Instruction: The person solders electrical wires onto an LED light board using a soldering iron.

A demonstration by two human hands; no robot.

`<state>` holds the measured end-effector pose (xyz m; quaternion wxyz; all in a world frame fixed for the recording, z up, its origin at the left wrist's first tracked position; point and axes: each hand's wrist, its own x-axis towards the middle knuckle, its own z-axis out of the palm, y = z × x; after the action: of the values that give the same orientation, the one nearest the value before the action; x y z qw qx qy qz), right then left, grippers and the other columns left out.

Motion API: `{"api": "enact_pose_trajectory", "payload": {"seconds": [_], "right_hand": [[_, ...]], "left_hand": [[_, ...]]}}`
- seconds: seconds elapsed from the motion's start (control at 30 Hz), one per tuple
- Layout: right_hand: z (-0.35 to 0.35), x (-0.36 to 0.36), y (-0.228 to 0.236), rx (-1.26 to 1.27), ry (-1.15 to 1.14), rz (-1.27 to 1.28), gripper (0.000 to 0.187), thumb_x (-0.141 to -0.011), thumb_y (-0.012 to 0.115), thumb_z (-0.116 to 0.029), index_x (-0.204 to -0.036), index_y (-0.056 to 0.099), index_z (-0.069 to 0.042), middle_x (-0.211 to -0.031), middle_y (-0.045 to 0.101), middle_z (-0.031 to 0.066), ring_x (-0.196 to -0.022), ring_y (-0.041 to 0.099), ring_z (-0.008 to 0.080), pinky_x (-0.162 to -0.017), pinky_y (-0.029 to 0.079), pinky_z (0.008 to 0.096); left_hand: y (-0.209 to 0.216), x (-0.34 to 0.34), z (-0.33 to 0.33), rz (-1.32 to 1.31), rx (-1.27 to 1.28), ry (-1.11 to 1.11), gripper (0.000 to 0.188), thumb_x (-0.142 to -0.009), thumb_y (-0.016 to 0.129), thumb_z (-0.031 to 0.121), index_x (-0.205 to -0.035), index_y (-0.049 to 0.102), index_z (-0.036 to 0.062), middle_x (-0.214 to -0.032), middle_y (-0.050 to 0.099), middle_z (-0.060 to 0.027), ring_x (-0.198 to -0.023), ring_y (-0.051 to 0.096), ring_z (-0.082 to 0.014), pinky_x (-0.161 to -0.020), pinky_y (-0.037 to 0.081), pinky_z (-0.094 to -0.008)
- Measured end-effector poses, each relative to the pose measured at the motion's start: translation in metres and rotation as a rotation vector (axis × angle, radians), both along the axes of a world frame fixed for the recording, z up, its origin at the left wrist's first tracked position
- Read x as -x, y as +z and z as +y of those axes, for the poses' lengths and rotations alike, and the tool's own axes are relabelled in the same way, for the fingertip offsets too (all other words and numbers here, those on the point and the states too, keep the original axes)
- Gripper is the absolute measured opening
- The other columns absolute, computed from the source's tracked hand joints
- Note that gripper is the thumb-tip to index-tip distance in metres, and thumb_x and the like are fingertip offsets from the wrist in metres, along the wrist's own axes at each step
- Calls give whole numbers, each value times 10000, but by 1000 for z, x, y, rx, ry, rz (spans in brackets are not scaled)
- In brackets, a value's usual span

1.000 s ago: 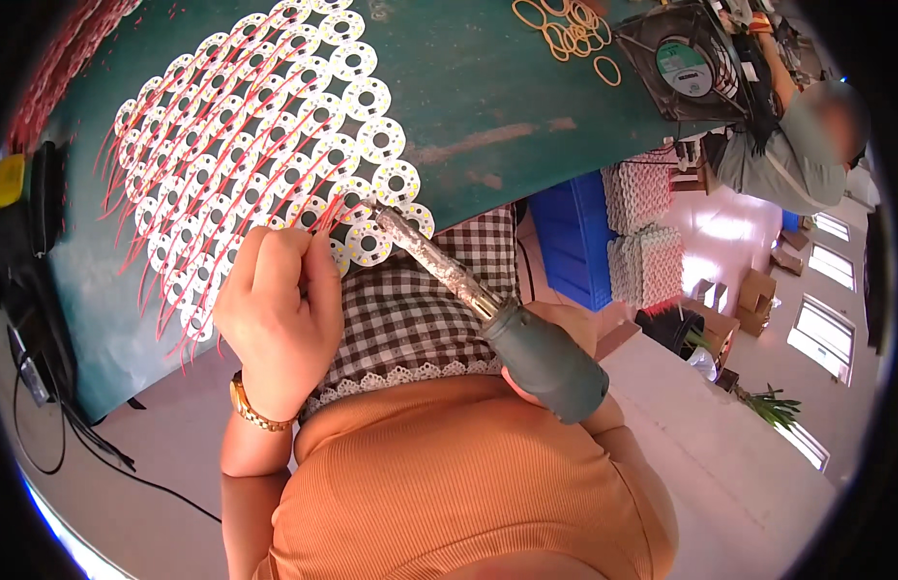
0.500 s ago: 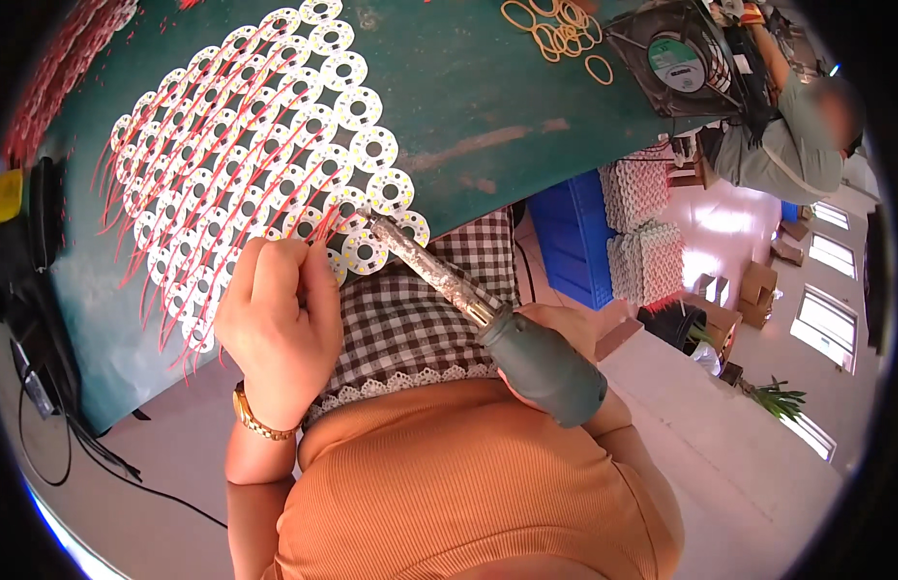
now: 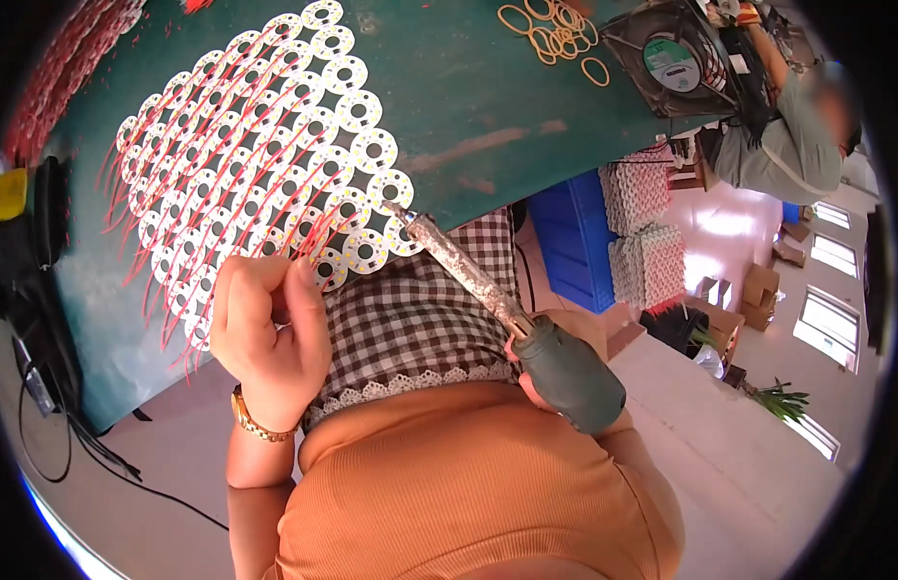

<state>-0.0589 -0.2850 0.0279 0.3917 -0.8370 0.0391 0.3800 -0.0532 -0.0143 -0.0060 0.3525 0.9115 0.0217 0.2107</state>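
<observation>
The right hand (image 3: 565,333) is wrapped tight around the dark green handle of a soldering iron (image 3: 507,309); the handle covers most of that hand, so only a bit of palm and knuckle shows behind it. The iron's crusted metal shaft runs up and to the left, and its tip sits at the near edge of a sheet of round white circuit boards (image 3: 275,164), just beside one of the boards nearest the body. Whether the tip actually touches the board is too fine to tell.

The left hand (image 3: 270,333) has its grip curled nearly closed, thumb pressed against the bent fingers. It rests at the lower edge of the same sheet, where thin red wires (image 3: 192,280) trail off the boards; it seems to pinch something slim there, but the fingers hide it. A gold bracelet (image 3: 255,420) rings that wrist.

The boards lie in tight rows across the green tabletop (image 3: 468,97), each with a hole in the middle. The two hands are near each other, with a few boards between the iron's tip and the left thumb. Rubber bands (image 3: 550,34) and a square fan (image 3: 671,58) lie at the far side.
</observation>
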Motion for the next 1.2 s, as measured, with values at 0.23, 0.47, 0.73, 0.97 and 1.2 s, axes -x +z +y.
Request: {"api": "enact_pose_trajectory", "payload": {"seconds": [0.23, 0.47, 0.73, 0.97, 1.2], "right_hand": [[-32, 30, -39, -63, 263, -626, 212, -763, 734, -333, -792, 704, -125, -720, 679, 65, -695, 666, 256, -638, 511, 350], [-17, 17, -23, 18, 145, -64, 292, -790, 747, -168, -1043, 621, -98, -820, 634, 31, -710, 600, 172, -593, 487, 310], [-27, 27, -47, -213, -32, -398, 221, -842, 742, -307, -778, 645, -119, -651, 577, -34, -603, 545, 77, -542, 457, 265], [-36, 44, -70, -151, 80, -462, 430, -909, 654, -477, -731, 600, -89, -590, 548, 7, -502, 524, 114, -483, 434, 293], [-18, 13, -51, -339, 150, -744, 266, -832, 751, -300, -828, 660, -50, -643, 614, 50, -565, 599, 150, -522, 471, 302]], "left_hand": [[-1, 7, 1, 41, -53, -105, 134, -834, 693, 0, -810, 573, 55, -646, 500, -56, -493, 446, -219, -470, 341, -345], [-4, 2, -1, 47, -101, -119, 142, -869, 665, -25, -793, 553, 20, -665, 470, -64, -508, 413, -172, -476, 317, -313], [-4, 1, -2, 64, -150, -143, 144, -856, 670, -20, -787, 552, 27, -664, 477, -69, -511, 447, -193, -474, 335, -324], [-3, 3, -2, 113, -167, -109, 142, -816, 709, 54, -789, 570, 68, -699, 542, -70, -563, 525, -266, -522, 403, -388], [-5, 2, -2, 95, -182, -120, 143, -809, 710, 46, -792, 569, 67, -703, 545, -70, -569, 531, -262, -522, 406, -384]]}}
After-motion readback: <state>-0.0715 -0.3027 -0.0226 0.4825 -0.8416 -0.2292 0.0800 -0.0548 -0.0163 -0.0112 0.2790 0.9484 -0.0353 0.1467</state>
